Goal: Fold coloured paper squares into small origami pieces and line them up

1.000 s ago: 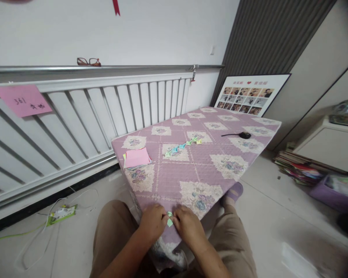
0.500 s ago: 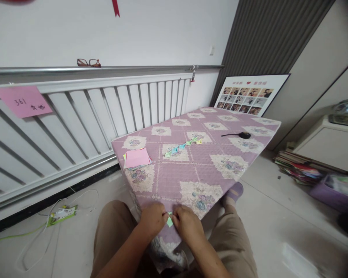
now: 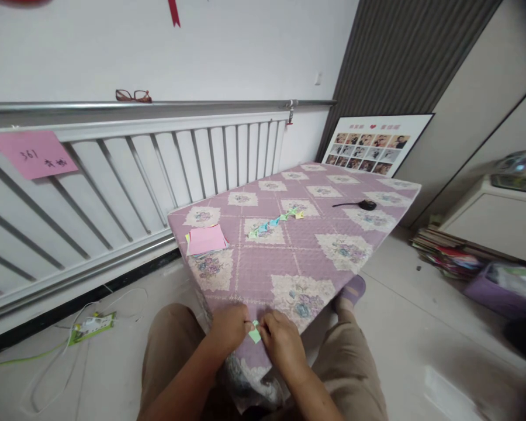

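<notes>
A small piece of light green paper (image 3: 255, 334) lies at the near corner of the table, pinched between both hands. My left hand (image 3: 230, 326) is closed on its left edge, fingers curled. On the other side, my right hand (image 3: 281, 335) grips the paper between thumb and fingers. Farther up the cloth lies a chain of small folded papers (image 3: 274, 222) in green, blue and yellow. Toward the table's left edge rests a stack of coloured paper sheets (image 3: 207, 240) with a pink sheet on top.
A floral purple tablecloth (image 3: 263, 275) covers the table. A black round object with a thin strip (image 3: 367, 205) lies at the far right. A white radiator (image 3: 149, 181) with glasses (image 3: 134, 96) above it stands behind. A power strip (image 3: 92, 327) and cables lie on the floor at left.
Slightly more of the green paper shows between my hands, its lower part looking wider. Both hands stay at the table corner, and the view has shifted a little.
</notes>
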{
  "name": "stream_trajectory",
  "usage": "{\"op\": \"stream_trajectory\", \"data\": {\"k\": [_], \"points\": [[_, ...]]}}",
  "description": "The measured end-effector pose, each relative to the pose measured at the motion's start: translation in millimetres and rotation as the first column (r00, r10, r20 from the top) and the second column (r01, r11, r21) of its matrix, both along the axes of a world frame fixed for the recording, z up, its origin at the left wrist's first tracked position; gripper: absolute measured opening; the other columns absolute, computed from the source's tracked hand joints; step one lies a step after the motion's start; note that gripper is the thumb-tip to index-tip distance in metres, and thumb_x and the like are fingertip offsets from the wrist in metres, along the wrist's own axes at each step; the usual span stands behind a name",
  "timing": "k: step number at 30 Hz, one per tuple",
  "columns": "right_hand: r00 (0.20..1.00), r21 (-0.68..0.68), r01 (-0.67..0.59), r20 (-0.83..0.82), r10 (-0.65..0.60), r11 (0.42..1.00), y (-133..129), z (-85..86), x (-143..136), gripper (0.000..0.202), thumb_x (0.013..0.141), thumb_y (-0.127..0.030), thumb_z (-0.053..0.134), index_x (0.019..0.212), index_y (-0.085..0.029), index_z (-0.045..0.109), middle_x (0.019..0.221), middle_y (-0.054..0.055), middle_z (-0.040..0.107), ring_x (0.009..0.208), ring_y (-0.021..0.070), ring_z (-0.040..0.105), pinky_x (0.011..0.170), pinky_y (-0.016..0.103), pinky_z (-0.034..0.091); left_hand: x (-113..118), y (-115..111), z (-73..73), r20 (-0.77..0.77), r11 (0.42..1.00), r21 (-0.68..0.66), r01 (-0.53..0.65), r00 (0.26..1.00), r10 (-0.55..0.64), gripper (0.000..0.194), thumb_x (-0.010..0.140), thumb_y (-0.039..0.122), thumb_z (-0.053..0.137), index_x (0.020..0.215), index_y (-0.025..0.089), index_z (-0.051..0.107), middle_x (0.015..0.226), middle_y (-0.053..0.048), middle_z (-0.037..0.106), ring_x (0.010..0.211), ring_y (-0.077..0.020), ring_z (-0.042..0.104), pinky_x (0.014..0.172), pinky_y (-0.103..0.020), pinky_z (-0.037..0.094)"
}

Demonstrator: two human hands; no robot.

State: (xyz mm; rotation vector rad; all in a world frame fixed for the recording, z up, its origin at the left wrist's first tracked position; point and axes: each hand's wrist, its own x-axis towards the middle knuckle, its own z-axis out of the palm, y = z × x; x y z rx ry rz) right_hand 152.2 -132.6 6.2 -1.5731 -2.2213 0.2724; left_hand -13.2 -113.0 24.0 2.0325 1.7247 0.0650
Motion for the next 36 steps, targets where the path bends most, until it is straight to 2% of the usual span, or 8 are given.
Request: {"op": "stream_trajectory", "data": {"k": [6, 11, 15, 20, 25, 30, 33, 36], "points": [[0.998, 0.023, -0.048, -0.048, 0.049, 0.999, 1.9, -5.3, 3.1, 0.009, 0.085, -0.019, 0.056, 0.076, -0.02, 0.057, 0.08, 0.002, 0.059, 0.079, 0.0174, 0.052, 0.071, 0.028, 0.034, -6.0, 4.8, 3.2, 0.033, 0.998, -0.016, 0.067, 0.997, -0.066, 0.014, 0.078, 0.03, 0.057, 0.086, 0.021, 0.063, 0.089, -0.001, 0.067, 0.081, -0.0168, 0.058, 0.066, -0.025, 0.036], [0.992, 0.076, -0.123, 0.013, 0.122, 0.99, -0.9, -12.1, 1.0, 0.011, 0.087, -0.022, 0.054, 0.083, -0.021, 0.064, 0.081, 0.004, 0.058, 0.08, 0.019, 0.052, 0.072, 0.03, 0.036, -6.3, 6.4, 3.9, 0.045, 0.997, -0.016, 0.082, 0.996, -0.081, 0.01, 0.077, 0.028, 0.058, 0.081, 0.021, 0.063, 0.085, 0.0, 0.067, 0.079, -0.0166, 0.058, 0.065, -0.025, 0.035], [0.988, 0.014, -0.153, -0.016, 0.153, 0.988, -2.0, -11.7, 1.0, 0.014, 0.086, -0.02, 0.057, 0.096, -0.025, 0.066, 0.087, 0.003, 0.06, 0.084, 0.019, 0.053, 0.075, 0.03, 0.038, -6.1, 1.8, 0.2, 0.048, 0.998, 0.019, 0.063, 0.997, -0.064, 0.011, 0.079, 0.029, 0.055, 0.083, 0.021, 0.062, 0.085, 0.0, 0.066, 0.079, -0.0163, 0.057, 0.066, -0.025, 0.036], [0.982, -0.051, -0.188, -0.038, 0.187, 0.981, 4.8, -7.5, 4.4, 0.011, 0.084, -0.018, 0.058, 0.088, -0.023, 0.067, 0.085, 0.003, 0.06, 0.083, 0.0182, 0.054, 0.074, 0.029, 0.039, -4.7, -14.2, -3.5, 0.074, 0.994, 0.1, 0.053, 0.995, -0.06, 0.014, 0.084, 0.021, 0.05, 0.092, 0.022, 0.061, 0.096, -0.001, 0.062, 0.089, -0.0158, 0.055, 0.076, -0.026, 0.037], [0.974, -0.042, -0.213, -0.082, 0.21, 0.976, 6.5, -7.2, 7.1, 0.014, 0.086, -0.019, 0.054, 0.089, -0.023, 0.067, 0.087, 0.003, 0.061, 0.085, 0.0179, 0.054, 0.077, 0.029, 0.039, -2.6, -27.4, -7.3, 0.062, 0.965, 0.217, 0.145, 0.985, -0.162, 0.024, 0.091, 0.021, 0.041, 0.098, 0.024, 0.065, 0.1, -0.004, 0.062, 0.09, -0.0177, 0.055, 0.079, -0.028, 0.038], [0.958, -0.074, -0.267, -0.127, 0.256, 0.961, 3.5, -2.6, 11.5, 0.023, 0.081, -0.017, 0.058, 0.101, -0.025, 0.066, 0.092, 0.003, 0.062, 0.089, 0.0183, 0.054, 0.079, 0.03, 0.039, -2.7, -27.1, -7.9, -0.009, 0.947, 0.228, 0.227, 0.973, -0.231, 0.022, 0.091, 0.023, 0.045, 0.096, 0.021, 0.066, 0.098, -0.006, 0.062, 0.087, -0.0197, 0.056, 0.076, -0.03, 0.04], [0.948, -0.101, -0.301, -0.136, 0.286, 0.948, 3.6, 1.9, 13.9, 0.03, 0.075, -0.014, 0.062, 0.103, -0.026, 0.065, 0.093, 0.002, 0.061, 0.089, 0.0182, 0.054, 0.077, 0.028, 0.039, -6.8, -23.6, -7.5, 0.045, 0.949, 0.217, 0.228, 0.969, -0.243, 0.022, 0.089, 0.019, 0.045, 0.097, 0.022, 0.066, 0.098, -0.004, 0.062, 0.085, -0.0174, 0.056, 0.075, -0.027, 0.041], [0.95, -0.103, -0.301, -0.12, 0.289, 0.948, 5.2, 2.9, 14.5, 0.027, 0.075, -0.014, 0.062, 0.1, -0.025, 0.066, 0.089, 0.002, 0.061, 0.087, 0.018, 0.054, 0.075, 0.027, 0.039, -12.3, -20.2, -7.0, 0.148, 0.952, 0.199, 0.233, 0.953, -0.264, 0.025, 0.085, 0.014, 0.047, 0.1, 0.023, 0.065, 0.102, -0.003, 0.062, 0.089, -0.0164, 0.055, 0.081, -0.026, 0.041]]}}
